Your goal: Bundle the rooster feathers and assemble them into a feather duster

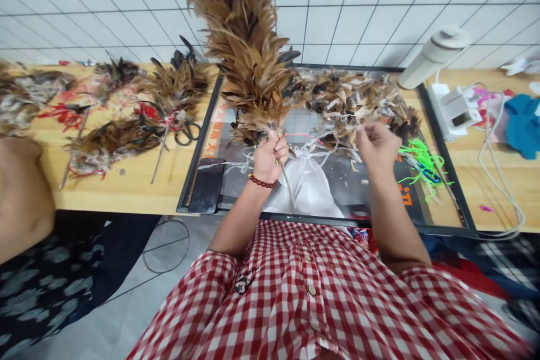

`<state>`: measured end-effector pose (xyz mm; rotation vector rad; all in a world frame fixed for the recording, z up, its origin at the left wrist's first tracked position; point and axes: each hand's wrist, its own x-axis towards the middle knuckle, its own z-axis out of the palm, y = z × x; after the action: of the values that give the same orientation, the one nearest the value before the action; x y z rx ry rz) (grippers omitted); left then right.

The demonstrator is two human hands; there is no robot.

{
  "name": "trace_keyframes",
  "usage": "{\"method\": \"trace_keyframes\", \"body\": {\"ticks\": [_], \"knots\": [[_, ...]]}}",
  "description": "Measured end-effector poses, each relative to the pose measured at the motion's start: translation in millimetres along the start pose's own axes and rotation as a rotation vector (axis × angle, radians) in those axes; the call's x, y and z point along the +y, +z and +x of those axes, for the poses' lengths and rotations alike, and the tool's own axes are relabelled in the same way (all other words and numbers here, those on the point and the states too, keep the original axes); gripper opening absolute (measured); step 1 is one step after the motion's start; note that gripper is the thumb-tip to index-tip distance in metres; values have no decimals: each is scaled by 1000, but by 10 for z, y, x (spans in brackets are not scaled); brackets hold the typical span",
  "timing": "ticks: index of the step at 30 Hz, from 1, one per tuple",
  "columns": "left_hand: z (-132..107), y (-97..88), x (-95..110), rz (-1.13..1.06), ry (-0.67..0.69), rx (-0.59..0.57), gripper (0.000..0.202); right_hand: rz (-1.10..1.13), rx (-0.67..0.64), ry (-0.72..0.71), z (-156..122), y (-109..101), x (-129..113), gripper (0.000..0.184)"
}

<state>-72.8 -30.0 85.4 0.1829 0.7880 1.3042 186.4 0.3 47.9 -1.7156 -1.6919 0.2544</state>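
Observation:
My left hand [271, 154], with a dark red bead bracelet at the wrist, is closed around the lower end of a long brown feather duster [248, 50]. Its feathered part rises up and away from me, and its thin stick [288, 183] pokes out below my fist. A pink string [301, 135] stretches from that hand to the right. My right hand [379, 143] hovers at the near edge of a heap of loose brown feathers [350, 93], fingertips pinched together. What they hold, if anything, is too small to make out. Under the duster lies a white bag [310, 180].
A black-framed board [261, 215] lies on the wooden table [105, 197]. On it are a phone [206, 185] and bright green strings [422, 163]. Scissors [188, 133] and feather bundles [116, 143] lie left; a bottle [434, 56] and charger [459, 107] stand right. Another person's arm [23, 197] is at left.

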Motion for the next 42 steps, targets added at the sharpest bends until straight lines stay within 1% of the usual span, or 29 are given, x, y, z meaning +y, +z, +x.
{"method": "trace_keyframes", "body": {"ticks": [2, 3, 4, 5, 7, 8, 9, 10, 11, 14, 17, 18, 19, 22, 23, 24, 26, 28, 31, 33, 38, 40, 42], "knots": [[38, 47, -61, -10, 15, -7, 36, -1, -16, 48, -233, 67, -48, 29], [55, 65, -92, -13, 23, -10, 36, 67, -68, 77, -347, 115, -97, 29], [69, 80, -123, -13, 28, -11, 36, 219, -169, 112, -449, 172, -161, 32], [81, 95, -153, -12, 30, -11, 36, 444, -286, 179, -531, 232, -234, 37], [92, 124, -214, -7, 28, -16, 35, 951, -489, 401, -614, 349, -390, 45], [91, 139, -246, -5, 17, -25, 35, 1152, -547, 518, -612, 399, -464, 48], [87, 154, -279, -4, -2, -37, 35, 1294, -563, 612, -584, 439, -529, 50], [81, 167, -313, -5, -26, -50, 35, 1384, -549, 668, -538, 467, -584, 51], [76, 177, -349, -9, -52, -59, 36, 1436, -512, 684, -481, 484, -628, 50], [84, 178, -446, -25, -134, -52, 37, 1459, -355, 628, -309, 490, -698, 43], [135, 138, -487, -60, -225, -36, 37, 1402, -270, 548, -209, 483, -690, 46], [154, 121, -482, -77, -261, -36, 38, 1384, -274, 532, -190, 486, -674, 48], [170, 102, -470, -94, -298, -34, 39, 1369, -306, 531, -175, 493, -653, 49], [192, 48, -426, -122, -411, -10, 41, 1324, -446, 582, -151, 535, -573, 51], [192, 30, -420, -122, -438, 1, 41, 1308, -458, 593, -149, 553, -545, 51], [190, 12, -421, -120, -457, 8, 42, 1288, -441, 595, -150, 570, -518, 50], [187, -26, -444, -111, -460, 16, 42, 1238, -389, 580, -164, 599, -477, 49], [189, -63, -482, -87, -443, 24, 41, 1168, -377, 545, -196, 615, -460, 50], [199, -93, -519, -41, -437, 31, 38, 1060, -372, 429, -272, 615, -473, 53], [197, -86, -521, -27, -433, 50, 36, 1037, -362, 377, -324, 602, -487, 53], [176, -29, -520, 44, -362, 109, 33, 1092, -288, 447, -359, 542, -463, 48], [179, -39, -537, 77, -351, 92, 29, 1065, -271, 439, -343, 527, -438, 45], [178, -92, -552, 95, -366, 59, 25, 1027, -276, 428, -335, 529, -419, 44]]}}
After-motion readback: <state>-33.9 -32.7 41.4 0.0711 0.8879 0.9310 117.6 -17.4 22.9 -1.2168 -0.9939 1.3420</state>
